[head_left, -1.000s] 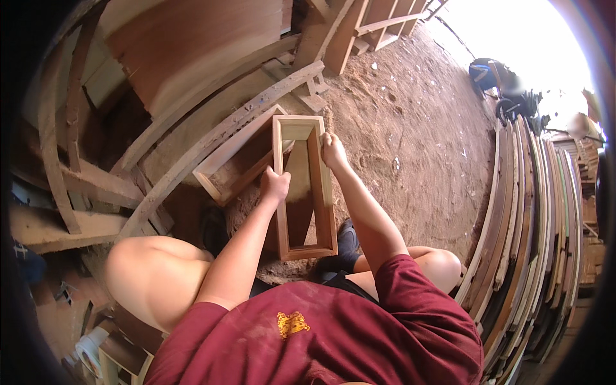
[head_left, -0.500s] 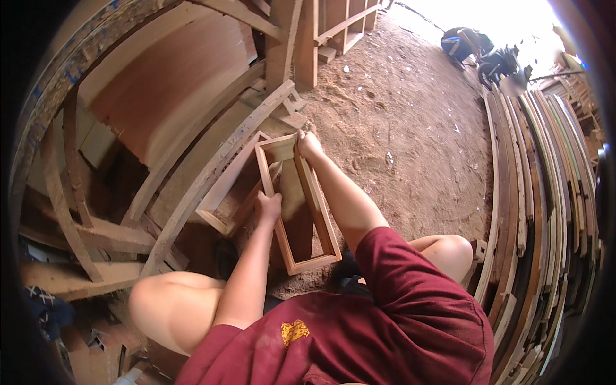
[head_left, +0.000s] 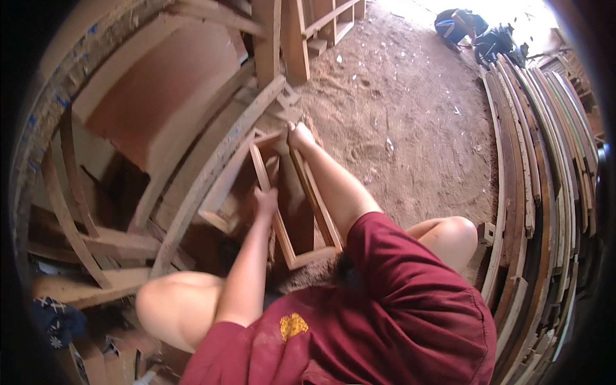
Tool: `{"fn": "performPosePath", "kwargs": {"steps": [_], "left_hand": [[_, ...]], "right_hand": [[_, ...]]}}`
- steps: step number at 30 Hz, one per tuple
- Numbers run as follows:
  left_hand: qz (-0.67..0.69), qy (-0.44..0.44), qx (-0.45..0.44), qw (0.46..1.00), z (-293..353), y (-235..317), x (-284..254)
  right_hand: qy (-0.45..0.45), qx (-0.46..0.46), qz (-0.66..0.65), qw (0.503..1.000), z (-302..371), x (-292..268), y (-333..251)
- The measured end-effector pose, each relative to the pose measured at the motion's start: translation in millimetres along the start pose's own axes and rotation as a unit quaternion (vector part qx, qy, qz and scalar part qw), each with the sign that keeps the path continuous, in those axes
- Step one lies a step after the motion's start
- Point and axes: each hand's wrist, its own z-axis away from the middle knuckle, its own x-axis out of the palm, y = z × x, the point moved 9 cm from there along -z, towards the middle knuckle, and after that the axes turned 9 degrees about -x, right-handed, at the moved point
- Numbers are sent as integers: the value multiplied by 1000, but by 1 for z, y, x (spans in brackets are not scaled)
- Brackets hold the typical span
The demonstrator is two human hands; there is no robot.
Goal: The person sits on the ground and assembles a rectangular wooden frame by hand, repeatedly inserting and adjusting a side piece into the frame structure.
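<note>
A narrow rectangular wooden frame with deep sides slants away from me between my knees. My left hand is closed around its left long rail, about midway along. At the far right corner, my right hand grips the frame, with the fingertips partly hidden. A second, similar wooden frame lies to the left, partly covered by the held one and by my left hand. Through the opening of the held frame, brown wood panels show, though I cannot tell which piece they belong to.
Long curved timber beams and a large brown panel stand at left. Stacked planks line the right side. Sandy ground stretches ahead toward a motorbike. Dark blue cloth lies at lower left.
The whole view has shifted slightly. Both hands keep their places on the frame, which shows little or no movement against its surroundings.
</note>
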Motion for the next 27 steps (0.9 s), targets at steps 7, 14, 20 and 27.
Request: {"fn": "performPosePath", "kwargs": {"steps": [7,14,20,27], "left_hand": [[-95,-4,-65,993,8,-1,-11],[-83,10,-60,995,32,26,-28],[-121,4,-54,991,37,35,-19],[-23,5,-27,999,36,36,-25]], "right_hand": [[-99,-48,-29,993,118,-2,29],[-193,-66,-51,978,263,-39,26],[-229,-61,-1,972,337,-59,54],[-270,-71,36,959,315,-68,21]]}}
